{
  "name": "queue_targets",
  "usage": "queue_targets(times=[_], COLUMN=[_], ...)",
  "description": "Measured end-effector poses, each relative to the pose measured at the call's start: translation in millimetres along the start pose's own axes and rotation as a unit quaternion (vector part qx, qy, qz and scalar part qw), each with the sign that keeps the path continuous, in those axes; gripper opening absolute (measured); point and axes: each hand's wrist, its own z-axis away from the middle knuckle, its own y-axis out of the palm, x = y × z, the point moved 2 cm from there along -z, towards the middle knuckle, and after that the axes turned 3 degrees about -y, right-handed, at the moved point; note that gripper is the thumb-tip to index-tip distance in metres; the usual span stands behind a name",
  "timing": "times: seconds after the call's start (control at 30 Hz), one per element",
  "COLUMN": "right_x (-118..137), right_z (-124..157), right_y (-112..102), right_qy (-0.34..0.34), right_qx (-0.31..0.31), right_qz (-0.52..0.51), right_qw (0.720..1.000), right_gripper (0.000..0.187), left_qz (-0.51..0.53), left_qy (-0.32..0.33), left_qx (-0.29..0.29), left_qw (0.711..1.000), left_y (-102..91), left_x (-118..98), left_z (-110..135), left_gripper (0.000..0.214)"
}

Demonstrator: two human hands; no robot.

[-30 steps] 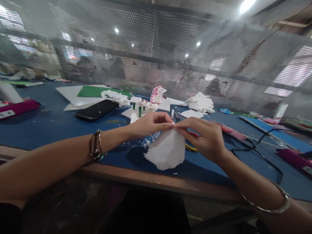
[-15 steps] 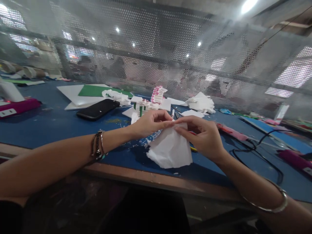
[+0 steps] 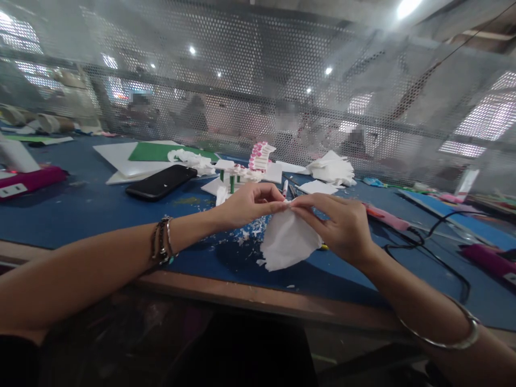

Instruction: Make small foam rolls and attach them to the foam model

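A thin white sheet of tissue-like paper (image 3: 288,242) hangs from my fingertips above the blue table, its lower edge ragged. My left hand (image 3: 253,204) pinches its top edge between thumb and forefinger. Right beside that, my right hand (image 3: 338,220) pinches the same edge, the two sets of fingertips nearly touching. Small white scraps (image 3: 245,235) are scattered on the table under and left of the paper. Just behind my hands stands a small white paper model (image 3: 242,173) with green posts, and near it a pink-and-white ridged piece (image 3: 260,156).
A black phone (image 3: 161,181) lies at left by white and green sheets (image 3: 161,151). A stack of white paper (image 3: 332,167) sits at the back. On the right are a pink corded tool (image 3: 387,216), a black cable (image 3: 427,242) and a purple power strip (image 3: 484,260). Perforated mesh (image 3: 242,64) rises behind.
The hanging paper has turned and gathered, its lower part swinging right and looking narrower. Fingers of my right hand have shifted slightly along the top edge. My left hand stays nearly in place.
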Motion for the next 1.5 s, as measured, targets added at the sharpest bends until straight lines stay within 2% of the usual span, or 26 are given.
queue_targets(times=[0.4, 0.67, 0.77, 0.9, 1.03, 1.23, 1.5], right_x=[1, 0, -1, -3, -5, -3, -1], right_z=[-3, -1, 0, 2, 2, 3, 3], right_y=[4, 6, 8, 10, 12, 13, 10], right_qy=[0.037, 0.097, 0.119, 0.179, 0.236, 0.293, 0.298], right_qx=[0.035, 0.045, 0.050, 0.049, 0.040, 0.006, -0.025], right_qz=[-0.065, -0.092, -0.108, -0.167, -0.243, -0.316, -0.319], right_qw=[0.997, 0.990, 0.986, 0.968, 0.940, 0.902, 0.899], right_gripper=[0.009, 0.006, 0.005, 0.002, 0.006, 0.007, 0.006], left_qz=[0.020, -0.107, -0.124, -0.100, -0.062, -0.003, 0.080], left_qy=[0.006, 0.058, 0.068, 0.067, 0.058, 0.038, -0.006], left_qx=[0.024, -0.014, -0.013, -0.009, -0.001, 0.006, -0.052], left_qw=[0.999, 0.992, 0.990, 0.993, 0.996, 0.999, 0.995], left_y=[1.8, -1.1, -1.4, -1.5, -2.4, -0.6, 5.9], left_x=[1, -3, -4, -4, -2, -3, -8], left_z=[-1, 1, 2, 2, 2, 3, 5], left_gripper=[0.009, 0.012, 0.011, 0.009, 0.009, 0.006, 0.007])
